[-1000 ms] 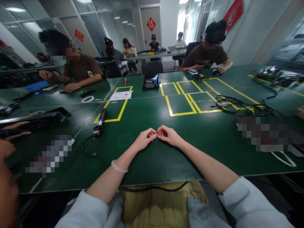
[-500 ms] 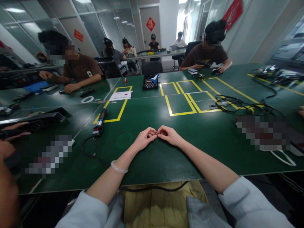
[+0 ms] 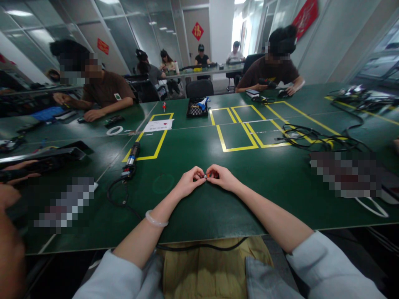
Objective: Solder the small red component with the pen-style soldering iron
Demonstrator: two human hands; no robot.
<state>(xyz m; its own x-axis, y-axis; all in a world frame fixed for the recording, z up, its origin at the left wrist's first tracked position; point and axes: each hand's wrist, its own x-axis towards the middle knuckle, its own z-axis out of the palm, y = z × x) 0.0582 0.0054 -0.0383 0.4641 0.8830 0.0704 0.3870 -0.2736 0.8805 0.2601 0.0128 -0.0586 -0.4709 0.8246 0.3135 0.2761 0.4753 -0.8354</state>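
My left hand (image 3: pixel 190 181) and my right hand (image 3: pixel 222 177) meet fingertip to fingertip just above the green table (image 3: pixel 199 220). Between them both pinch a small part (image 3: pixel 206 176) with dark, silvery and orange bits showing. It is too small to name, and my fingers cover most of it. Each hand is closed, thumb against forefinger. A pale bangle (image 3: pixel 156 219) circles my left wrist.
Left of my hands lies a cylindrical electric tool (image 3: pixel 132 155) with its cable. Farther off are a black tray (image 3: pixel 197 111) holding a blue-and-white item, a paper sheet (image 3: pixel 158 125) and a tape roll (image 3: pixel 114 130). Black cables (image 3: pixel 307 135) coil at right. Co-workers sit across and at left.
An orange bit of the small part now shows at my right fingertips. My hands have stayed almost in place. The co-worker across at left has shifted a hand slightly.
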